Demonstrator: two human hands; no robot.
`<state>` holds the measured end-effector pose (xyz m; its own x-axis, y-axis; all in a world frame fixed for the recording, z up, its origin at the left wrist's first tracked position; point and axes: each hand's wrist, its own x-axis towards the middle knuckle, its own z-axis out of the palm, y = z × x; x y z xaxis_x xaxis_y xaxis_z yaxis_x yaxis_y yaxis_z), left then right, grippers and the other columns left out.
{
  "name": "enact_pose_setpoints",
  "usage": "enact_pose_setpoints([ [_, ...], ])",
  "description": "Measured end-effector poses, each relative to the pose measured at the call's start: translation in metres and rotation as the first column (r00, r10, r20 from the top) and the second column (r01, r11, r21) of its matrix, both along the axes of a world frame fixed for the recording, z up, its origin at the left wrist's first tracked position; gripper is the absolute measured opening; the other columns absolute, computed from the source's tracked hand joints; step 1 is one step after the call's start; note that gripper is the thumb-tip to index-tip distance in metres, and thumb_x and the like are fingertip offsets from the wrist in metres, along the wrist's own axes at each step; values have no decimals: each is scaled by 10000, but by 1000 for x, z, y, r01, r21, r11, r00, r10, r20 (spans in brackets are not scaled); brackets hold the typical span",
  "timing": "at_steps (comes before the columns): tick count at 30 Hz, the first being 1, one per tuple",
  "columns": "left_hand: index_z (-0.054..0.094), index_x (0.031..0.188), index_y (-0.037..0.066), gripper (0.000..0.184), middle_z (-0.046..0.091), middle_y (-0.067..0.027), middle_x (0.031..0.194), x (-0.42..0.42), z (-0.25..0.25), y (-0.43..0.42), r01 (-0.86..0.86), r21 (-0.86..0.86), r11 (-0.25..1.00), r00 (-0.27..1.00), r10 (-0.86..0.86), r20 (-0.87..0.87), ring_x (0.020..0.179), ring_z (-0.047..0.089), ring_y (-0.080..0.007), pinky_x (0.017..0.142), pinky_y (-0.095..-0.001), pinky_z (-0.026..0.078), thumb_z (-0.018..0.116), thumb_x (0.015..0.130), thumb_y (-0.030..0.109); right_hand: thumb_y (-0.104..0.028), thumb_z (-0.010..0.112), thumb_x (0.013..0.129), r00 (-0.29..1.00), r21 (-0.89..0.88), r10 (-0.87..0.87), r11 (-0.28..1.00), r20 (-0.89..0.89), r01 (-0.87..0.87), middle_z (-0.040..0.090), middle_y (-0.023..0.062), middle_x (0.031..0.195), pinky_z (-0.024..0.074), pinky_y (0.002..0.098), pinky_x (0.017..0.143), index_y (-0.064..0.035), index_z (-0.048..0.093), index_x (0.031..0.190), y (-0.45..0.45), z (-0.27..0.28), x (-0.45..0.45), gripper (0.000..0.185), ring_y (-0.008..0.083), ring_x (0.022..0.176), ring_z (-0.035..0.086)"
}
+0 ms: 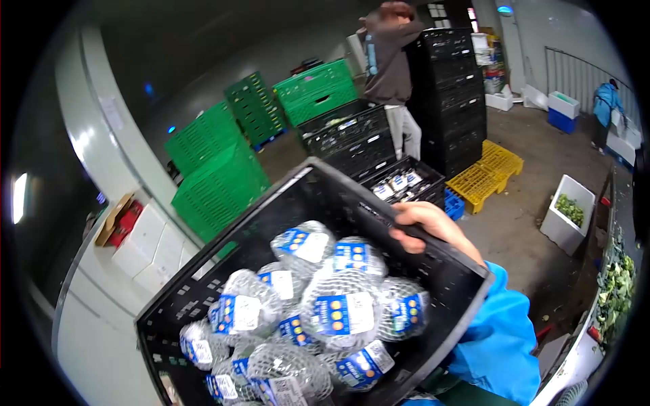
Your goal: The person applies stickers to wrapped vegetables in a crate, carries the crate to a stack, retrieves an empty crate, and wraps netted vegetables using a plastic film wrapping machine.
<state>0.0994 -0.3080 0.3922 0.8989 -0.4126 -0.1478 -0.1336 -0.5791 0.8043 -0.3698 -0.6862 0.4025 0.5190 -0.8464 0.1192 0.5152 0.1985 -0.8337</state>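
A black plastic crate (447, 291) is held up in front of me, tilted. My right hand (433, 227) is closed around the handle opening in its far right wall, fingers curled over the inside. At the lower left wall, a small bit of my left hand (168, 388) shows at the handle opening; most of it is hidden. Several net-wrapped packs (342, 314) with blue and white labels lie heaped in the crate. What is inside the nets is hard to make out. A bright blue sleeve covers my right arm.
Green crates (220, 193) stand at the left, beside white boxes (152, 247). Ahead are a tall black crate stack (450, 101), a person in a dark top (389, 61) and yellow pallets (484, 176). A white box of greens (569, 213) stands right; farther off is a person in blue (606, 101).
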Motion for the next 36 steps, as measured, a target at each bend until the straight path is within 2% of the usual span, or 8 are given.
enact_pose_setpoints([
  [3, 486, 1181, 52, 461, 588, -122, 971, -32, 35, -124, 151, 112, 982, 980, -164, 110, 920, 544, -232, 764, -362, 452, 545, 841, 358, -85, 458, 802, 967, 65, -250, 967, 52, 246, 503, 70, 668, 288, 195, 362, 34, 485, 955, 11, -14, -67, 197, 72, 396, 378],
  [5, 543, 669, 18, 169, 488, -7, 527, -2, 14, -204, 479, -119, 870, 865, -445, 233, 444, 441, -94, 419, -237, 328, 586, 764, 151, -76, 450, 798, 858, 131, -512, 854, 46, 503, 499, 73, 668, 285, 194, 364, 43, 485, 986, 35, -16, -95, 226, 75, 397, 379],
  [16, 577, 863, -38, 261, 580, -58, 665, -175, 7, -528, 903, -42, 428, 420, -856, 302, 581, 526, -113, 533, -262, 423, 631, 726, 178, -212, 458, 805, 303, 32, -952, 302, -36, 953, 492, 58, 663, 286, 217, 375, -6, 487, 924, 64, -61, -218, 239, 86, 392, 379],
  [17, 583, 863, -40, 271, 581, -56, 664, -196, -2, -561, 923, -63, 380, 377, -860, 343, 578, 526, -118, 536, -264, 423, 629, 724, 188, -200, 490, 779, 397, -54, -907, 408, -139, 912, 494, 59, 666, 285, 224, 374, 0, 499, 951, 60, -59, -244, 263, 94, 392, 377],
  [22, 591, 691, -19, 253, 556, -30, 608, -354, 4, -692, 968, -90, 235, 246, -959, 143, 558, 497, -89, 525, -240, 391, 601, 726, 232, -143, 501, 755, 270, -59, -956, 278, -113, 959, 486, 68, 651, 283, 237, 331, 11, 493, 977, 37, -78, -348, 271, 101, 343, 341],
  [28, 585, 688, -8, 232, 548, -17, 624, -360, 10, -777, 973, -231, -26, -27, -1000, -2, 546, 474, -83, 519, -230, 380, 597, 758, 213, -186, 505, 758, 31, -26, -993, 34, -114, 999, 469, 80, 635, 279, 255, 290, -17, 460, 973, 61, -69, -277, 277, 127, 324, 344],
  [31, 596, 692, -16, 247, 547, -19, 616, -370, 12, -808, 981, -170, -94, -110, -990, -86, 542, 479, -82, 510, -239, 382, 598, 761, 221, -187, 495, 775, -242, 155, -960, -263, -140, 952, 478, 79, 628, 282, 261, 285, -29, 453, 979, 65, -47, -223, 262, 132, 320, 353],
  [36, 594, 853, -38, 386, 606, -97, 726, -369, 0, -836, 978, 67, -196, -193, -980, -44, 693, 568, -160, 653, -304, 456, 626, 722, 324, -184, 476, 778, -318, 142, -913, -360, -255, 922, 490, 81, 619, 286, 267, 279, -55, 429, 1042, 73, -21, -213, 297, 135, 304, 354],
])
